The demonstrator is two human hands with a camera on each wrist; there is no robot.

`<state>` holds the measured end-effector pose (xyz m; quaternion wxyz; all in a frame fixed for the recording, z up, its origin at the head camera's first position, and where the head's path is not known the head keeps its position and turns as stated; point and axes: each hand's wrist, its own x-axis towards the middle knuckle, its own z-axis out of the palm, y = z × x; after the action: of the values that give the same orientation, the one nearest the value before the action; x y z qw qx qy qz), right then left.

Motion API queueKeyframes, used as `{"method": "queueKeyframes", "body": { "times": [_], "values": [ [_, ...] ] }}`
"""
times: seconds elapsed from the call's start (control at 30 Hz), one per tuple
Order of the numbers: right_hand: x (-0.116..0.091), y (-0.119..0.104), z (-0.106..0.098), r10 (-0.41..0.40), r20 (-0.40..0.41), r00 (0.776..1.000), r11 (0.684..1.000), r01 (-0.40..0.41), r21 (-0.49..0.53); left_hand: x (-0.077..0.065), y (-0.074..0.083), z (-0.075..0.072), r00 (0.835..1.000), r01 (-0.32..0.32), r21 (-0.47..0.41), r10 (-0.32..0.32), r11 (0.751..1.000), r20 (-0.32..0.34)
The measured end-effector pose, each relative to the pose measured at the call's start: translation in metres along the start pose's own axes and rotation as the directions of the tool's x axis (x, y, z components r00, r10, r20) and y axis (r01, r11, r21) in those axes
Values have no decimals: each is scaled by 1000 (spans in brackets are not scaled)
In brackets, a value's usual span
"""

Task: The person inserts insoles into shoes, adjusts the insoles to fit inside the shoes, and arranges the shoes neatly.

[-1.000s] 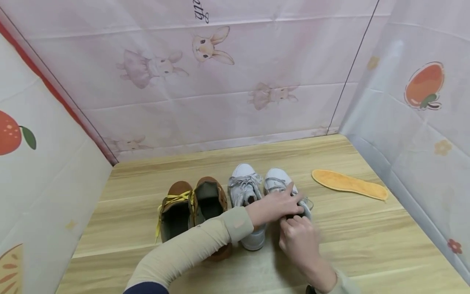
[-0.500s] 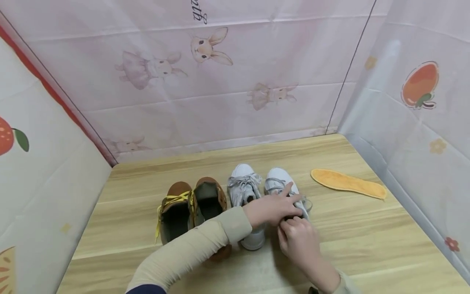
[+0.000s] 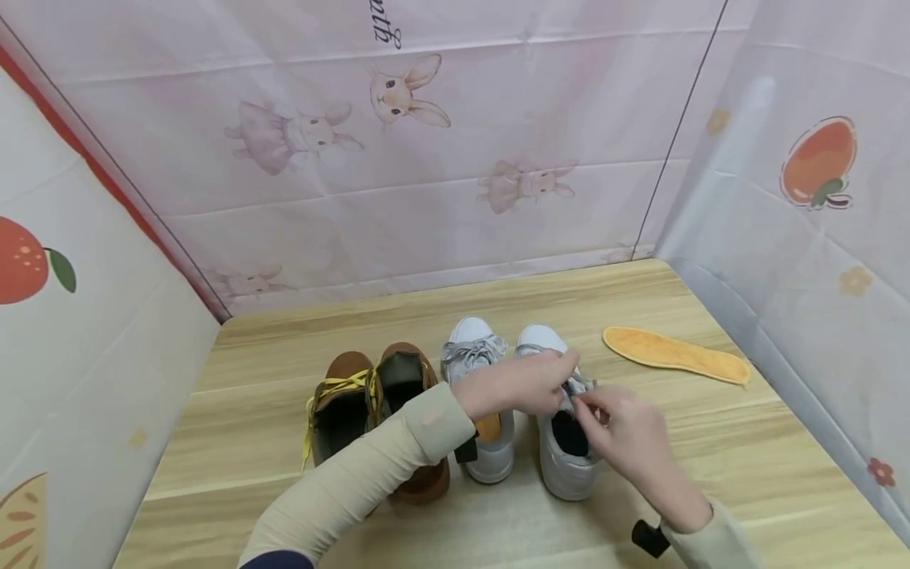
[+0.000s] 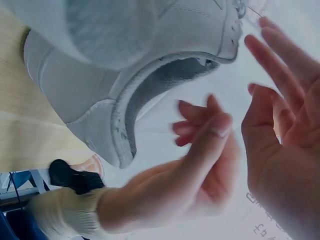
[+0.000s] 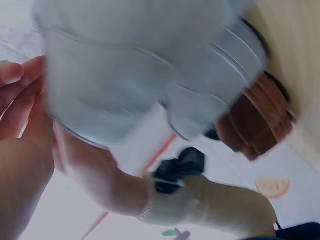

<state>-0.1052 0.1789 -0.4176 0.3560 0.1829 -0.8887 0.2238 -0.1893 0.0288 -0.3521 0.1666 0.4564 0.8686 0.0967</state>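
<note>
My left hand (image 3: 526,383) is over the laces and tongue of a white sneaker (image 3: 569,478), the right one of its pair. In the left wrist view, its fingers (image 4: 280,65) are loosely extended with nothing held. My right hand (image 3: 629,431) hovers at the right side of that shoe's opening. Its thumb and fingers bend toward each other there, and the left wrist view shows a gap between them. The sneaker's inside is dark. Beside it stands the other white sneaker (image 3: 492,466), partly covered by my left wrist, with an orange insole (image 3: 489,428) in its heel.
An orange insole (image 3: 675,356) lies flat on the wooden table (image 3: 739,458), right of the sneakers. Two brown shoes (image 3: 348,363) stand on the left, one with yellow laces, partly behind my left sleeve. Printed curtains (image 3: 426,197) enclose the table's back and sides.
Both hands have come up out of the right sneaker's opening, uncovering its dark inside. The right hand shifted right and up; the left hand's spread fingers drew together.
</note>
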Motion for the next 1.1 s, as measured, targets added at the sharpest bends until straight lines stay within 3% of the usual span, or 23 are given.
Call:
{"method": "queueKeyframes", "body": {
  "times": [0.13,0.23,0.43,0.53,0.7,0.83,0.97,1.1],
  "values": [
    [5,13,-7,98,109,989,994,-91,-66,4,2,6,996,83,150,-75,985,-57],
    [6,17,-8,188,233,954,977,-158,-144,9,3,14,989,131,249,-109,959,-103],
    [4,17,4,292,397,870,949,-210,-237,17,3,24,980,200,255,-189,946,-69],
    [2,17,11,313,423,850,943,-223,-249,19,3,28,973,232,283,-229,931,-44],
    [0,19,18,332,413,848,934,-236,-267,21,7,35,968,244,348,-249,905,-31],
    [1,21,19,335,409,849,934,-242,-263,22,9,39,969,246,385,-238,890,-67],
    [2,21,20,332,409,850,937,-247,-248,22,7,43,969,248,358,-229,900,-96],
    [2,22,21,314,391,865,944,-239,-229,20,6,46,966,245,313,-204,918,-156]
  ]
}}
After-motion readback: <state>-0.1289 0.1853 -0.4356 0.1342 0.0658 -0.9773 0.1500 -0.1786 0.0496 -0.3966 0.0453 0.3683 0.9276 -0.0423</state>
